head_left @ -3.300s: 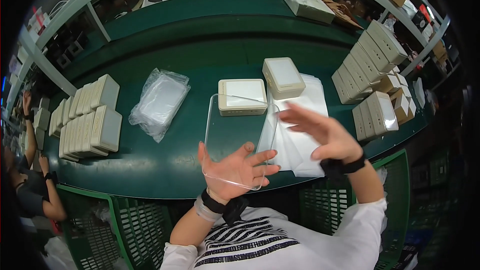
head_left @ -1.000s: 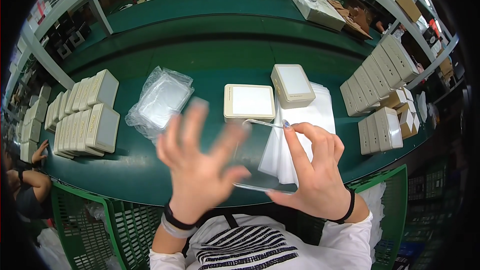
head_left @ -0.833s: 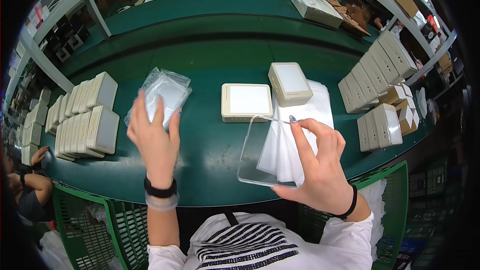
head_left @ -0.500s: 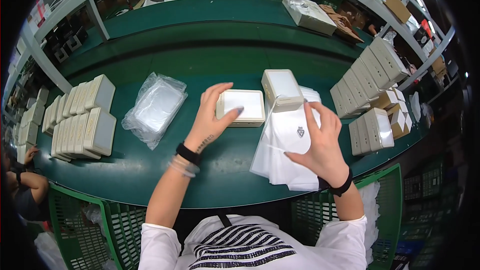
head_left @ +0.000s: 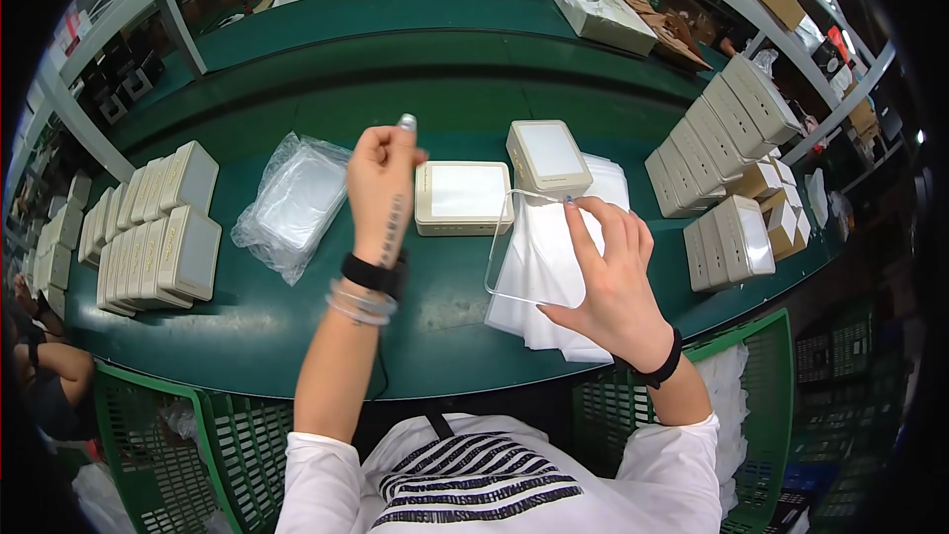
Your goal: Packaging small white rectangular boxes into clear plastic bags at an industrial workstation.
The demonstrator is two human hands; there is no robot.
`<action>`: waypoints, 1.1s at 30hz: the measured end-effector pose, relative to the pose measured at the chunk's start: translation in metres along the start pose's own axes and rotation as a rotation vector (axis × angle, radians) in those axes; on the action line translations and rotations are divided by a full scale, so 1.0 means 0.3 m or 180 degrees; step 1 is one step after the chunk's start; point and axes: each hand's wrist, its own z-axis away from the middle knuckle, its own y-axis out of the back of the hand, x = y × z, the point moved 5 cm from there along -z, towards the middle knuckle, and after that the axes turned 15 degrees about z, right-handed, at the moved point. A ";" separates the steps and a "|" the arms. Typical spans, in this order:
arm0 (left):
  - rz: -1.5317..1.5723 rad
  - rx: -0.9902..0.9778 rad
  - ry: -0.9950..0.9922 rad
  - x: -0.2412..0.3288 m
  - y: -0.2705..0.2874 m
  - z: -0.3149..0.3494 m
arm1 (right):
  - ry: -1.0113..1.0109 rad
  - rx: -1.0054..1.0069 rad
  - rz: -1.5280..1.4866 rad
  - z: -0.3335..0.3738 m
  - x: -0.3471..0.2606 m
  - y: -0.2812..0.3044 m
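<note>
My right hand (head_left: 621, 282) grips a clear, round-cornered plastic cover (head_left: 539, 255) by its right side, thumb and fingers apart on the edges. Through the cover show white sleeves (head_left: 539, 321) stacked on the table. Raised left of centre, my left hand (head_left: 381, 173) has its fingers curled and its thumb up; I cannot make out anything in it. Just right of that hand lies a cream box (head_left: 463, 224) with a white top panel. A second cream box (head_left: 551, 148) rests at the far end of the sleeves.
Rows of cream boxes (head_left: 163, 247) stand at left. More boxes (head_left: 707, 143) are stacked at right, near small cartons (head_left: 781, 218). A bagged stack of clear covers (head_left: 297, 203) lies left of centre. Green crates (head_left: 756, 405) flank me; a person's arm (head_left: 64, 366) shows far left.
My left hand has left the near cream box, rising and moving left as its fingers curled. My right hand has shifted slightly left, and the clear cover now faces up more flatly.
</note>
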 end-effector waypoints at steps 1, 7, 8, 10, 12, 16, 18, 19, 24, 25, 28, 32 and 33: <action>-0.0672 -0.0248 0.0849 -0.015 0.037 -0.035 | -0.0021 -0.0004 0.0009 0.006 0.008 -0.001; -0.1946 -0.1550 -0.1226 -0.127 0.108 -0.026 | -0.0024 -0.0026 -0.0326 -0.006 0.064 -0.072; -0.2067 -0.1959 -0.0720 -0.169 0.097 -0.013 | -0.0019 -0.0059 -0.0450 -0.004 0.081 -0.098; -0.2254 -0.2767 0.0285 -0.243 0.061 0.015 | -0.0077 -0.0111 -0.0550 0.015 0.119 -0.161; -0.2106 -0.2708 0.0276 -0.239 0.067 0.010 | -0.0157 -0.0268 -0.0881 0.023 0.135 -0.214; -0.1718 -0.2589 0.0520 -0.189 0.120 0.067 | -0.0228 -0.0262 -0.0824 0.058 0.179 -0.226; -0.1590 -0.2463 0.0811 -0.115 0.169 0.152 | -0.0242 -0.0399 -0.1003 0.064 0.169 -0.201; -0.1606 -0.2419 0.0884 -0.083 0.195 0.204 | -0.0248 -0.0492 -0.1161 0.061 0.152 -0.173; -0.1554 -0.2168 0.1013 0.004 0.270 0.377 | 0.0630 -0.0578 -0.1695 -0.035 -0.070 -0.174; -0.1697 -0.2183 0.0980 0.004 0.274 0.397 | 0.0653 -0.0624 -0.1733 -0.061 -0.117 -0.193; -0.1771 -0.2165 0.0858 0.015 0.312 0.417 | 0.1203 -0.0696 -0.1654 -0.103 -0.237 -0.244; -0.1764 -0.2208 0.0732 0.066 0.371 0.412 | 0.1337 -0.0720 -0.1624 -0.099 -0.311 -0.302; -0.1906 -0.2290 0.0806 0.075 0.382 0.403 | 0.1317 -0.0751 -0.1641 -0.103 -0.315 -0.309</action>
